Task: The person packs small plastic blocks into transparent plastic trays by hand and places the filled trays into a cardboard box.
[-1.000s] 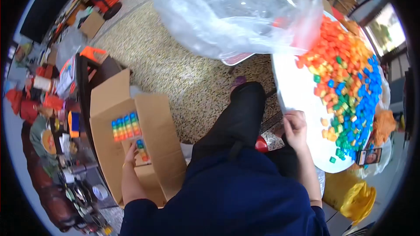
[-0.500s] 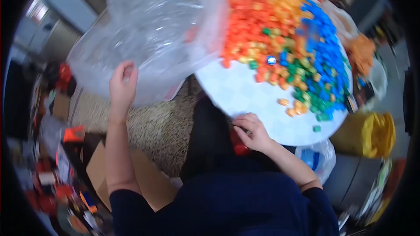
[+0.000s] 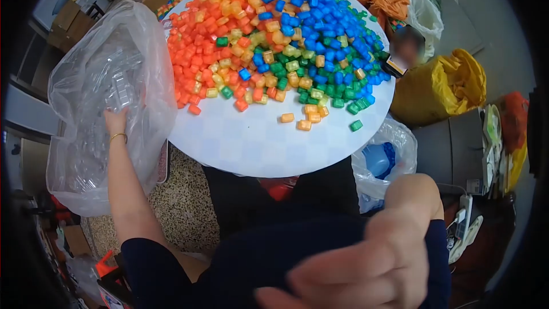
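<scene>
Several plastic trays (image 3: 120,88) — clear, glossy, ridged

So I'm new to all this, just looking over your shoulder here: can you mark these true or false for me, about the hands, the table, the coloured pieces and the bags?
1. The left hand is at the big clear plastic bag. True.
2. The right hand is resting on the coloured pieces. False: it is raised close to the camera, away from them.
3. The white table has a square top. False: its top is round.
4. Blue pieces lie mostly to the right of the red-orange pieces. True.
5. The yellow bag is left of the table. False: it is on the right.
</scene>
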{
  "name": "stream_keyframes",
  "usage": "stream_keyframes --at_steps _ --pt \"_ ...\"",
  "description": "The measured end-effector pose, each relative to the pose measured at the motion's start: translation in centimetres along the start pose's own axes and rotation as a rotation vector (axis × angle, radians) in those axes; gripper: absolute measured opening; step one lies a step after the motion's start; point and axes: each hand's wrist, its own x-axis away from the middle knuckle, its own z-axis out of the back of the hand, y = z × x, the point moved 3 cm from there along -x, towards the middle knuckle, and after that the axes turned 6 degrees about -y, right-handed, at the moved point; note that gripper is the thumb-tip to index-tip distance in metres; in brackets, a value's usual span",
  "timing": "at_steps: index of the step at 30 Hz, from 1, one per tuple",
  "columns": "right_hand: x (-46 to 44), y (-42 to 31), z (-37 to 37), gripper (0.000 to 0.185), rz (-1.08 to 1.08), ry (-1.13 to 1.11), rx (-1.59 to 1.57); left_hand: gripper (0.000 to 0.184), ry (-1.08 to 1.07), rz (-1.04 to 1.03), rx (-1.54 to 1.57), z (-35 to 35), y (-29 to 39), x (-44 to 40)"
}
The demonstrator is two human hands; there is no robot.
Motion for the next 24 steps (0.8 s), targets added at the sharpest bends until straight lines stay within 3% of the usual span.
stream_keyframes --at_steps 1,3,5,7,8,10,11,13,16,17,18,19,20,22,24 --pt "1.4 -0.5 0.7 0.015 0.036 0.078 0.155 0.088 -0.011 0.031 0.027 0.5 -0.5 0.4" --pt "6.0 -1.4 1.9 0.014 0.201 0.047 0.033 0.087 -0.03 0.026 0.071 1.6 -3.4 0.1" --pt "7.6 -3.0 2.1 0.013 -0.21 -0.117 0.296 0.085 -0.049 0.019 0.12 3.5 -3.5 0.9" --pt "9.9 -1.2 1.9 0.014 -0.79 -0.039 0.374 0.079 0.042 0.034 -0.247 7.5 -0.8 4.4" --pt "13.0 2.6 0.6 0.017 -0.851 0.189 0.14 0.079 0.035 0.04 -0.255 8.1 -1.5 4.2" --pt "18.2 5.2 -2.5 0.016 -0.935 0.152 0.146 0.065 0.27 0.074 -0.258 10.5 -3.4 3.1" --pt "19.4 5.4 -3.3 0.016 -0.935 0.151 0.136 0.065 0.271 0.079 -0.266 12.0 -3.5 4.0" --pt "21.3 5.9 -4.9 0.014 -1.012 0.1 0.105 0.049 0.354 -0.237 0.14 15.5 -1.4 7.4" --pt "23.1 7.9 -7.5 0.013 -1.114 0.054 0.08 0.025 0.05 -0.548 0.419 12.9 12.5 22.1" --pt "22.8 8.5 -8.3 0.013 -1.104 0.052 0.068 0.019 -0.077 -0.781 0.12 10.4 14.8 26.1" --pt "22.3 9.2 -8.8 0.013 -1.099 0.052 0.065 0.021 -0.204 -1.122 0.002 8.2 17.3 29.9" --pt "21.7 9.8 -9.4 0.013 -1.04 0.041 0.074 0.022 -0.23 -1.25 0.045 5.5 18.8 33.1" --pt "21.3 10.3 -9.7 0.013 -0.982 0.032 0.084 0.022 -0.417 -1.288 0.177 2.8 19.4 35.4" --pt "21.0 12.2 -9.7 0.014 -0.998 0.019 0.072 0.022 -0.552 -1.235 0.214 1.0 21.0 38.0" --pt "20.3 14.7 -9.4 0.014 -1.174 0.063 0.117 0.022 -0.508 -1.202 0.324 1.1 22.3 37.7"
